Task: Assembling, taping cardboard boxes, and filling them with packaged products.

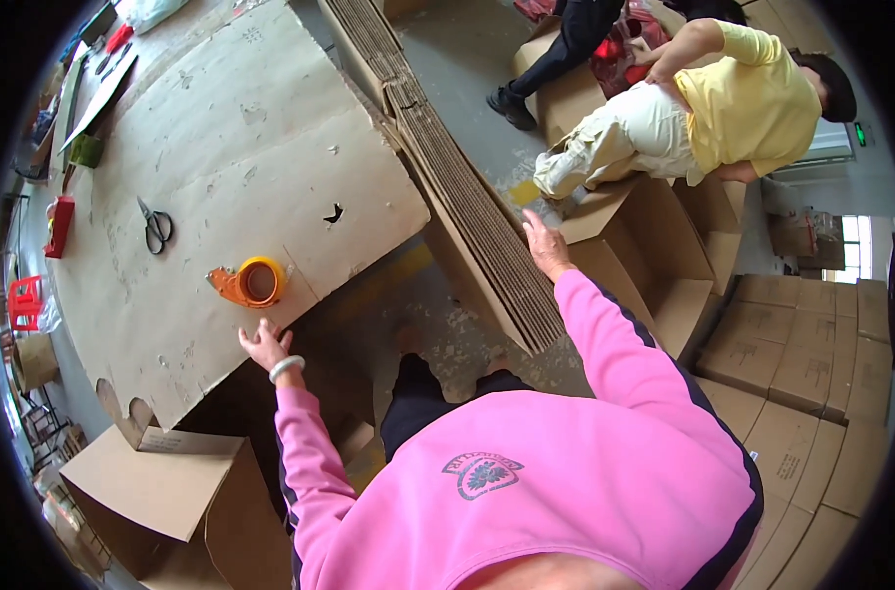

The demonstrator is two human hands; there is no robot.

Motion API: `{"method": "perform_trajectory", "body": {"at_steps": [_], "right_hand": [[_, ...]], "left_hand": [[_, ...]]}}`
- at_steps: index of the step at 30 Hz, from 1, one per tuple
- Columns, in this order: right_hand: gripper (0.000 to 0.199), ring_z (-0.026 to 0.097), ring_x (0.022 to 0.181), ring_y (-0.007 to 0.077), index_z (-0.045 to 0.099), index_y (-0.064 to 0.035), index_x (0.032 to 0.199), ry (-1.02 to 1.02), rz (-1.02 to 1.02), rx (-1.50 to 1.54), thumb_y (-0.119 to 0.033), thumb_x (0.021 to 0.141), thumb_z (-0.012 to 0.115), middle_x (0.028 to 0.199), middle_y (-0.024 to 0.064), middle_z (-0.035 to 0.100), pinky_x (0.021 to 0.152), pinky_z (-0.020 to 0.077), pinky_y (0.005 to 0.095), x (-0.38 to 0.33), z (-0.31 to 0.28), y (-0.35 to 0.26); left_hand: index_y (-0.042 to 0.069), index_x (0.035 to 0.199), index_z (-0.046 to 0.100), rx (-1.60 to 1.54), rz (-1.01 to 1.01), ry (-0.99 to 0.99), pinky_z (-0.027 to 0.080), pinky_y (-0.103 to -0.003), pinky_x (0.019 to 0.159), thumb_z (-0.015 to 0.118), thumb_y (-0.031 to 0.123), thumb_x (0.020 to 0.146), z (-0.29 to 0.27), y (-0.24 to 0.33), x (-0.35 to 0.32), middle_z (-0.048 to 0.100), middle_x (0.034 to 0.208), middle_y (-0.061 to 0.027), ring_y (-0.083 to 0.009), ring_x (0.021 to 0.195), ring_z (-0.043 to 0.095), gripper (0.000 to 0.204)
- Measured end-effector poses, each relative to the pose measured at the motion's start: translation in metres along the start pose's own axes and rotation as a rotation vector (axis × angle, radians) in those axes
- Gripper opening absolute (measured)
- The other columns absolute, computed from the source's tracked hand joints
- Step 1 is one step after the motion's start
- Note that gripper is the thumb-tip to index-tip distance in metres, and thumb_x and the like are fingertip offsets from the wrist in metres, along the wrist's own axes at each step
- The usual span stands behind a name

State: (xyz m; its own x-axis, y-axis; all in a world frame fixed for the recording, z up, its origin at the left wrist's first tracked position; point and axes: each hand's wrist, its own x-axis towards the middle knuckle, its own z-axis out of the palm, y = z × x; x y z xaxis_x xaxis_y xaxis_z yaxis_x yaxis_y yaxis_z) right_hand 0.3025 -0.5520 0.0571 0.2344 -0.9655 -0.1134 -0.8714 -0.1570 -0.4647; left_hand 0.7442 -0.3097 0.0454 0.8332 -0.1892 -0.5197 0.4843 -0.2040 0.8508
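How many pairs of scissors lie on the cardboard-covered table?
1. The black-handled metal scissors lie on the left part of the cardboard-covered table, up-left of the orange tape dispenser. Clutter at the table's far left edge could hide more.

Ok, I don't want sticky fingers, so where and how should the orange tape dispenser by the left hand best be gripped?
Probably by the orange handle part sticking out on the left of the tape dispenser. The roll lies flat on the cardboard sheet, its open core facing up. The left hand, just below it at the sheet's edge, could come from the near side and close around the handle.
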Motion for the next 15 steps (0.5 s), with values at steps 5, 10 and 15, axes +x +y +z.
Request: {"method": "perform_trajectory", "body": {"at_steps": [5, 10, 15], "right_hand": [[0.028, 0.055, 0.081, 0.0374, 0.046, -0.0174, 0.111, 0.057, -0.206, -0.142, -0.012, 0.084, 0.040, 0.094, 0.0127, 0.058, 0.067, 0.0451, 0.0466, 0.003, -0.012, 0.005], [0.021, 0.056, 0.080, 0.0368, 0.052, -0.0162, 0.101, -0.141, -0.235, -0.267, -0.015, 0.082, 0.044, 0.095, 0.0120, 0.055, 0.068, 0.0463, 0.0447, 0.007, -0.009, 0.005], [0.025, 0.056, 0.086, 0.0352, 0.059, -0.0138, 0.102, -0.207, -0.180, -0.220, -0.023, 0.082, 0.047, 0.097, 0.0141, 0.058, 0.076, 0.0452, 0.0431, 0.021, -0.001, 0.004]], "left_hand": [[0.013, 0.130, 0.029, 0.263, 0.215, -0.165, 0.047, -0.024, 0.055, 0.054, 0.003, 0.076, -0.020, -0.050, -0.071, 0.044, 0.103, -0.0097, -0.0138, 0.074, 0.050, 0.060], [0.011, 0.127, 0.036, 0.514, 0.339, -0.434, 0.045, -0.023, 0.057, 0.053, -0.004, 0.072, -0.039, -0.114, -0.115, 0.045, 0.102, -0.0087, -0.0118, 0.070, 0.049, 0.059], [0.007, 0.124, 0.039, 0.729, 0.539, -0.724, 0.043, -0.032, 0.080, 0.058, 0.002, 0.070, 0.000, -0.099, -0.165, 0.044, 0.111, -0.0162, -0.0238, 0.094, 0.049, 0.057]]}}
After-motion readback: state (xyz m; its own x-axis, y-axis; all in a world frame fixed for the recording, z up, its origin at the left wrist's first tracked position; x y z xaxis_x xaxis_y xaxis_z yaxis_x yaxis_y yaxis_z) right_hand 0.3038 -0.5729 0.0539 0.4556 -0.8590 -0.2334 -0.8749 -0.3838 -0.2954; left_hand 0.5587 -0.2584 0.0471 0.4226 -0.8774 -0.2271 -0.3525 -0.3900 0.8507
